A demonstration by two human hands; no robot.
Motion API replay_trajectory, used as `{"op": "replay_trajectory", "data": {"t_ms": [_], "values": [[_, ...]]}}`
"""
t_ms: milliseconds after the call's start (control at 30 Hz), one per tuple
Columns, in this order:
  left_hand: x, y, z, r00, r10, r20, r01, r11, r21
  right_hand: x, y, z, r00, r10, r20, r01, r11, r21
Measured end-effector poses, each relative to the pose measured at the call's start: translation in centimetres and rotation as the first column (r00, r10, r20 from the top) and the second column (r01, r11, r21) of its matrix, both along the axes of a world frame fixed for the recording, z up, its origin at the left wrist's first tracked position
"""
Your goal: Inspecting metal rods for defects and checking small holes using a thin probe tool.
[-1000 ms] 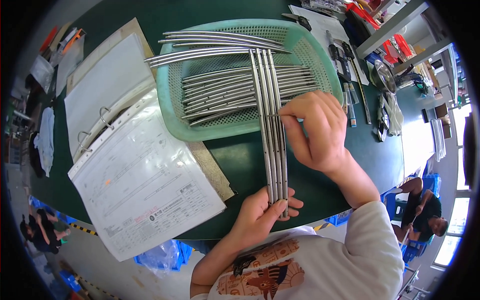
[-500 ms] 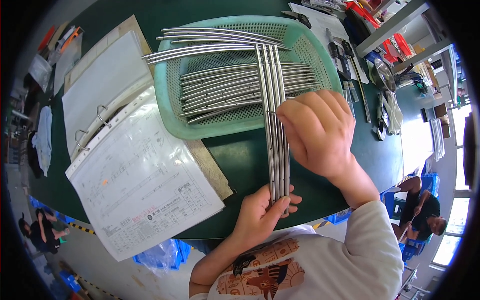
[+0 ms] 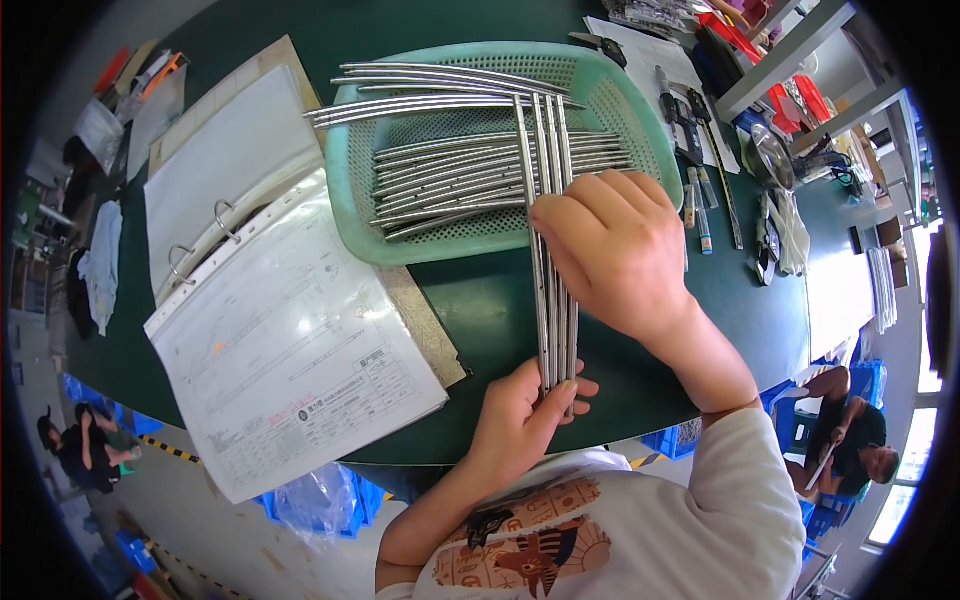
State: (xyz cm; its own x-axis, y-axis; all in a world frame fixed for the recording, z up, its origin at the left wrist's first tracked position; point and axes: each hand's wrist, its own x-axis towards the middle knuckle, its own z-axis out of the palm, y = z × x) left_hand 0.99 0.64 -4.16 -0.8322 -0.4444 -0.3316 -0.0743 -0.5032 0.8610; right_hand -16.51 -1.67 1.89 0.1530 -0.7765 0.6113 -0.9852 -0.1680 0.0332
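Several slim metal tubes [image 3: 558,340] stand side by side in a bundle in front of me, with small holes along them. My left hand [image 3: 518,418] is closed round their near ends. Higher up, my right hand [image 3: 615,250] is closed over the bundle, its thumb side at the leftmost tube. A gap parts that tube from the others at the far end. Behind them lies a pale green perforated basket [image 3: 338,190] holding more metal tubes [image 3: 450,185]. A few tubes rest across its far left rim. My right fingertips are hidden.
An open ring binder [image 3: 290,350] with drawings in clear sleeves lies left of the basket on the dark green table [image 3: 480,330]. Calipers [image 3: 680,125], papers and small tubes lie at the right. Blue crates [image 3: 320,505] stand below the table edge. A seated person [image 3: 845,440] is at the far right.
My right hand has shifted left across the bundle to the leftmost tube, which now stands apart at its far end. My left hand keeps its hold. The whole view has shifted slightly.
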Motion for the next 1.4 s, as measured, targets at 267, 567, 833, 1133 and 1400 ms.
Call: {"op": "replay_trajectory", "data": {"t_ms": [267, 567, 833, 1133, 1400], "values": [[1.5, -1.2, 0.6, 0.998, -0.064, -0.02, 0.066, 0.987, 0.149, -2.0, 1.1, 4.7, 0.92, 0.272, 0.283, -0.143, 0.903, -0.405], [3.3, -10.1, 8.5, 0.954, -0.182, 0.238, 0.191, 0.982, -0.014, -8.0, 1.1, 5.8, 0.883, 0.235, 0.406, 0.071, 0.788, -0.611], [-4.4, -21.4, 13.0, 0.841, -0.266, 0.471, 0.412, 0.88, -0.238, -12.1, 1.1, 6.1, 0.907, 0.178, 0.382, 0.138, 0.731, -0.668], [-8.4, -28.7, 12.7, 0.661, 0.24, 0.711, 0.717, 0.079, -0.693, -12.8, 1.5, 5.9, 0.821, 0.183, 0.541, 0.224, 0.768, -0.6], [-6.6, -25.4, 9.4, 0.698, 0.456, 0.552, 0.707, -0.316, -0.632, -12.1, 0.7, 5.7, 0.874, 0.182, 0.451, 0.178, 0.743, -0.645]]}}
